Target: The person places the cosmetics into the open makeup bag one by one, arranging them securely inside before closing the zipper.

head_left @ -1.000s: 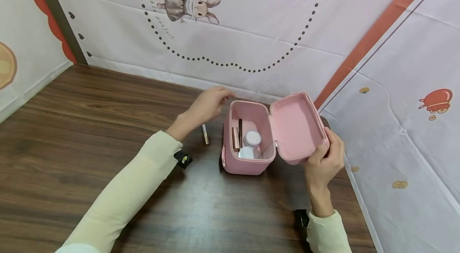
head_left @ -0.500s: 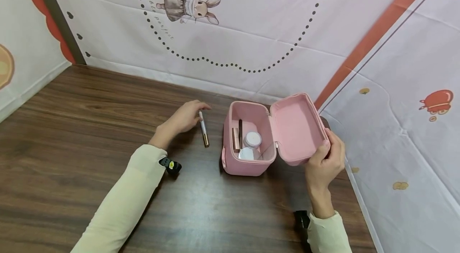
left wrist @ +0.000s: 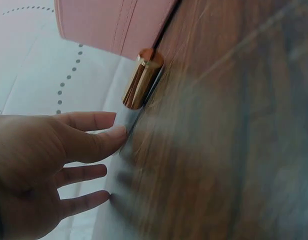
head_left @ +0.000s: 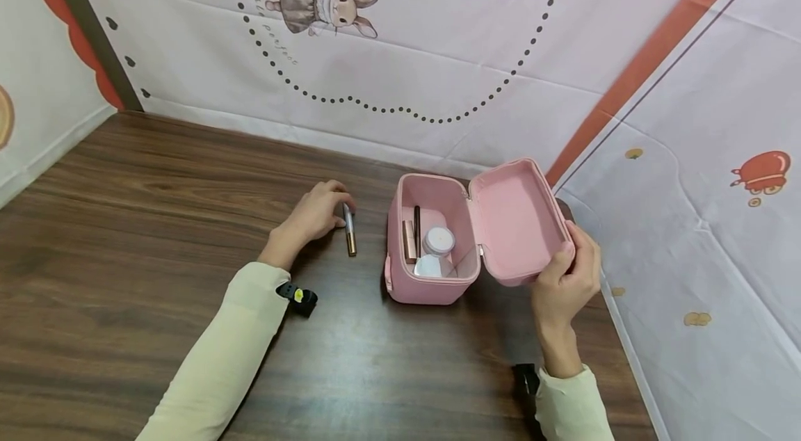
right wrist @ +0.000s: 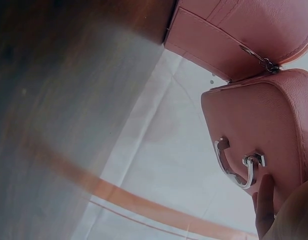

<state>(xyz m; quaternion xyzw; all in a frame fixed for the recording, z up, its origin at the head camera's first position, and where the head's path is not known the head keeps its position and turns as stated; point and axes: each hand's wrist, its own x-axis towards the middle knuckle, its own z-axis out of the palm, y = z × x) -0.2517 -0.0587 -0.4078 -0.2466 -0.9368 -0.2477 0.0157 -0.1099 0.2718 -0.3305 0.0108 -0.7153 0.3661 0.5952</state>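
Note:
A slim cosmetic tube point(head_left: 350, 241), silver with a gold end point(left wrist: 143, 80), lies on the table left of the pink cosmetic case point(head_left: 432, 293). My left hand point(head_left: 313, 216) pinches its far end between thumb and index finger; the other fingers are spread in the left wrist view. The case stands with its lid point(head_left: 519, 218) swung out to the right. My right hand point(head_left: 568, 281) holds that lid by its outer edge, thumb on the rim. Inside the case are a white-lidded jar point(head_left: 439, 240), a dark pencil point(head_left: 417, 232), a rose-gold box point(head_left: 409, 241) and a pale white item point(head_left: 428, 266).
The brown wooden table point(head_left: 156, 239) meets a white printed cloth backdrop point(head_left: 407, 72) behind the case. Another cloth panel point(head_left: 694, 239) rises close by my right hand. A metal handle point(right wrist: 236, 172) sits on the lid's outer face.
My left hand has come back from beside the case's rear left corner, leftward and down to the tube, and its fingers have closed on it. The right hand keeps holding the lid.

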